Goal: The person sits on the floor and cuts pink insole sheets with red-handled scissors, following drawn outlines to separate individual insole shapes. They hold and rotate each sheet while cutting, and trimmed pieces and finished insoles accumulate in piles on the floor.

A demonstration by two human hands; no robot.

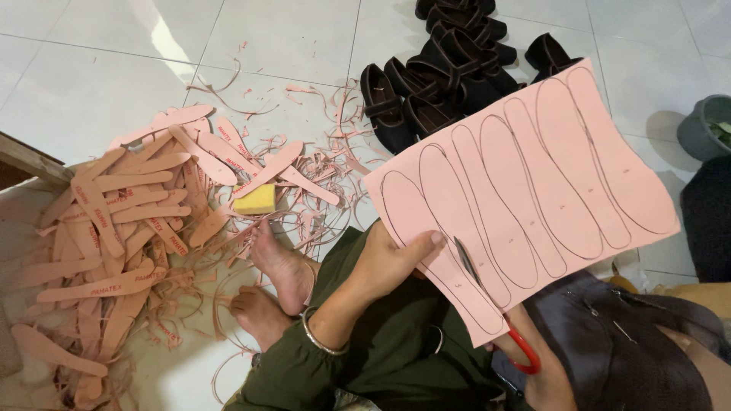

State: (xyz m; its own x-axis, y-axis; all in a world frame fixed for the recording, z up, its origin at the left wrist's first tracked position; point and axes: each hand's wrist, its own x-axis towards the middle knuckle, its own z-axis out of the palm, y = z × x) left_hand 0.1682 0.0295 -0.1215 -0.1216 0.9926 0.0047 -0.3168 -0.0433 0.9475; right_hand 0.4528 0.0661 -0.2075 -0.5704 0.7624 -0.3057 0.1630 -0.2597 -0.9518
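Note:
My left hand [392,262] grips the near left edge of a pink sheet [533,167] with several insole outlines drawn on it in black. The sheet is held up over my lap, tilted toward the upper right. My right hand [542,380] is low in the view, under the sheet's near corner, and holds red-handled scissors [521,352]. Their blades [466,260] lie in the sheet beside my left thumb, along one outline. A bangle [320,339] circles my left wrist above a green sleeve.
A heap of cut pink insoles [114,221] covers the floor at left, with thin pink offcut strips [327,152] and a yellow sponge [256,199] beside it. Black shoes [434,84] are piled at the top. My bare feet [278,281] rest on white tiles. A grey pot [704,125] stands far right.

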